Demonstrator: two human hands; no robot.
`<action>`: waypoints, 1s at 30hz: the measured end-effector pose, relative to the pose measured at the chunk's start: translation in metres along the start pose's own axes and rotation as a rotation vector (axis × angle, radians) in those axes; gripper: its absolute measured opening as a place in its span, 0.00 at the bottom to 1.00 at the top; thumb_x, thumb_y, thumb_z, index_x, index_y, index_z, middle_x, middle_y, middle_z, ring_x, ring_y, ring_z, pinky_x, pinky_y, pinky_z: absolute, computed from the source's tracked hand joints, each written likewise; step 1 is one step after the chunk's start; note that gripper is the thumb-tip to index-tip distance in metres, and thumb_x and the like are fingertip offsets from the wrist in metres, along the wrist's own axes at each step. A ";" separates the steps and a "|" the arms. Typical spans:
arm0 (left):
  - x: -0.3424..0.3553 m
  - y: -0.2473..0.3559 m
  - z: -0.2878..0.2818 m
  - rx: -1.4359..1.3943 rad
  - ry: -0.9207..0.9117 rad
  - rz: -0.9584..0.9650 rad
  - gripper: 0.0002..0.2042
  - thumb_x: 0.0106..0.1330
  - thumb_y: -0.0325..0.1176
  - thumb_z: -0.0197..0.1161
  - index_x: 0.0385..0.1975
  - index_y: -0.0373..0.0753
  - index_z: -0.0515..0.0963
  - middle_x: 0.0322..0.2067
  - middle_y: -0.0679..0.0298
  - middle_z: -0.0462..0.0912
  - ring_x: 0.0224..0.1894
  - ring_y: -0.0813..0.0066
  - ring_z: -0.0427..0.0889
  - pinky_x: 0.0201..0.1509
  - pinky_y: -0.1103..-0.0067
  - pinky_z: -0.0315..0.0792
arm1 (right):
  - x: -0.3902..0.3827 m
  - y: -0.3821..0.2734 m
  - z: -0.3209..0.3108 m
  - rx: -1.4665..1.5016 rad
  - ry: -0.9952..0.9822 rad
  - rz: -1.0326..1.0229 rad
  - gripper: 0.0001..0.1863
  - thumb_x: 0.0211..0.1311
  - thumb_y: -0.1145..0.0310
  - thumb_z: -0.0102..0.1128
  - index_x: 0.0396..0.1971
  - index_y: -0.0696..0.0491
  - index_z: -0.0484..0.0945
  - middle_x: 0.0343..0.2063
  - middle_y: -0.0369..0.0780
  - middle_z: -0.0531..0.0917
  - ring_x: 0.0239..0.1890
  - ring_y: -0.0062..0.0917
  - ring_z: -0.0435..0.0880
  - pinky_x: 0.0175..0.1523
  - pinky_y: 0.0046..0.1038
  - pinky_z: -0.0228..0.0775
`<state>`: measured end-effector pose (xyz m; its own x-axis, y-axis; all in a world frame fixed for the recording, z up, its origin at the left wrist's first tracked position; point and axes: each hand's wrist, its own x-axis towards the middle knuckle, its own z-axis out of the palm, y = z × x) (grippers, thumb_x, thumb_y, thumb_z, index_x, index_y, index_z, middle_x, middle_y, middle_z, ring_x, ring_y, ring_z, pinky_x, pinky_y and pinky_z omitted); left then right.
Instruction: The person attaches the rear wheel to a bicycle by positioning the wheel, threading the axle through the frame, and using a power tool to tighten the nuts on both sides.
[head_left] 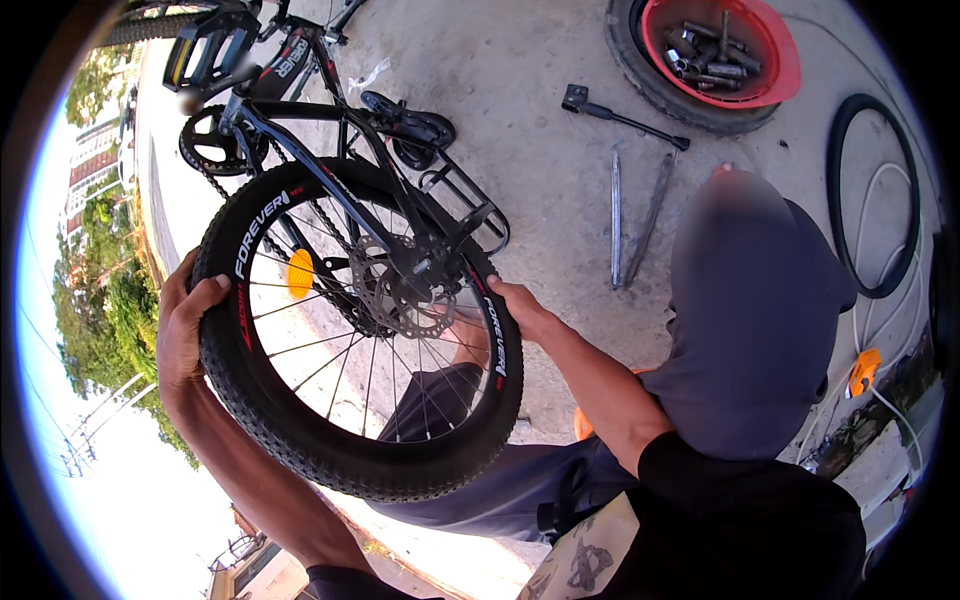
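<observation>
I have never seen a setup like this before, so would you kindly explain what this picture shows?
There is no robot here, only a person's bare hands. The single picture comes from a wide fisheye camera worn on the head, looking down, so straight edges curve near the rim. The left hand and right hand grip opposite sides of a wheel on a bicycle. On the grey ground beyond lie two metal bars and a black-handled tool. Nearby, a red container of metal pieces rests on a loose tire.
</observation>
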<state>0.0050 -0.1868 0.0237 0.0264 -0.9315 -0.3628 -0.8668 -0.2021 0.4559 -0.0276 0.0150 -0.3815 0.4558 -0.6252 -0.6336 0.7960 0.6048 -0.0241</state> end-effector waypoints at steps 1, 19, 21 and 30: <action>-0.001 -0.001 0.000 0.013 0.013 -0.004 0.29 0.49 0.32 0.59 0.54 0.26 0.73 0.38 0.56 0.81 0.35 0.71 0.79 0.43 0.82 0.73 | -0.009 -0.005 0.010 -0.043 0.052 0.013 0.24 0.77 0.53 0.41 0.44 0.58 0.80 0.29 0.36 0.79 0.29 0.19 0.79 0.38 0.26 0.76; -0.100 -0.027 0.037 0.532 0.391 0.266 0.39 0.62 0.48 0.65 0.64 0.24 0.60 0.47 0.46 0.80 0.52 0.60 0.79 0.58 0.71 0.68 | 0.003 0.043 0.004 -0.051 0.297 -0.155 0.25 0.70 0.48 0.51 0.32 0.59 0.78 0.21 0.38 0.78 0.17 0.24 0.75 0.24 0.30 0.69; -0.098 -0.026 0.035 0.354 0.376 0.232 0.33 0.62 0.39 0.62 0.63 0.25 0.62 0.48 0.47 0.80 0.52 0.61 0.78 0.59 0.72 0.67 | 0.014 0.042 -0.004 -0.075 0.277 -0.110 0.25 0.70 0.48 0.52 0.32 0.59 0.77 0.22 0.39 0.78 0.18 0.26 0.77 0.24 0.29 0.71; -0.043 -0.014 0.011 0.409 0.223 0.172 0.25 0.59 0.31 0.58 0.56 0.24 0.69 0.41 0.51 0.82 0.38 0.69 0.81 0.46 0.77 0.74 | -0.005 0.018 -0.001 0.049 0.039 -0.001 0.28 0.69 0.43 0.50 0.31 0.58 0.73 0.25 0.45 0.79 0.22 0.34 0.83 0.26 0.36 0.78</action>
<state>0.0103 -0.1412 0.0241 -0.0673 -0.9920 -0.1071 -0.9911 0.0541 0.1219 -0.0156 0.0295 -0.3801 0.4398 -0.6057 -0.6631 0.8156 0.5784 0.0126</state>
